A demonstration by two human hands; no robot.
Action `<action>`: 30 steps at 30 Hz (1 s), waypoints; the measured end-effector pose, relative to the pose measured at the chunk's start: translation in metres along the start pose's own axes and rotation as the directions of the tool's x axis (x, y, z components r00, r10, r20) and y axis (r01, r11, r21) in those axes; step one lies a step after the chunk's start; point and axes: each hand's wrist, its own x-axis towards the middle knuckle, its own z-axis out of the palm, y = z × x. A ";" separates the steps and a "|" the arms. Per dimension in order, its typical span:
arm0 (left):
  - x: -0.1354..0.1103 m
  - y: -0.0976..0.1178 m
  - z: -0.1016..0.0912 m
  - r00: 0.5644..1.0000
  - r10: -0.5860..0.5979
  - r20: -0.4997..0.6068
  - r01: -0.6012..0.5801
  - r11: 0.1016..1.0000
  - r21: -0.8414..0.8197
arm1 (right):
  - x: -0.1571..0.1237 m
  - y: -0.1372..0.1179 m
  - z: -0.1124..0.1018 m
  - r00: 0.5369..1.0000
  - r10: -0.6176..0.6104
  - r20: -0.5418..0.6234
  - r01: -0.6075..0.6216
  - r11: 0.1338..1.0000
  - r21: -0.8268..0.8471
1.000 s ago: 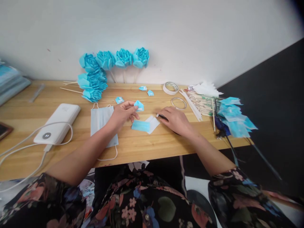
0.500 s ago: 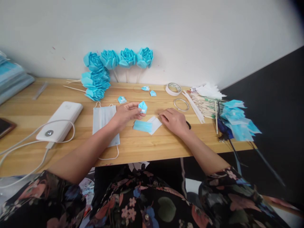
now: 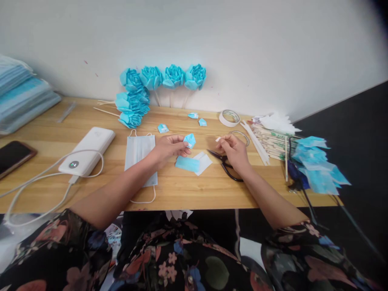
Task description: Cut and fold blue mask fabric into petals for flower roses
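Note:
My left hand (image 3: 168,148) pinches a small folded blue paper piece (image 3: 190,140) just above the wooden table (image 3: 188,190). My right hand (image 3: 232,148) is closed, pinching a tiny white strip (image 3: 218,139) at its fingertips. Black scissors (image 3: 224,163) lie on the table under my right hand. A cut blue and white piece of mask material (image 3: 193,163) lies between my hands. A flat face mask (image 3: 140,157) rests under my left wrist.
Several blue paper flowers on sticks (image 3: 160,81) lean on the wall. Two tape rolls (image 3: 229,117), a bundle of sticks (image 3: 269,139) and blue scraps (image 3: 315,161) lie to the right. A white power bank (image 3: 87,151) with cable, a phone (image 3: 13,155) and stacked masks (image 3: 21,97) are on the left.
My right hand has left the scissors on the table and lifted, now pinching a small white strip. My left hand has kept the blue piece. The view shifted left.

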 end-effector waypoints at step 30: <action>-0.004 0.005 0.002 0.997 -0.020 0.069 0.010 0.989 0.149 | 0.004 -0.036 0.036 0.592 -0.759 0.271 0.775 0.444 -0.450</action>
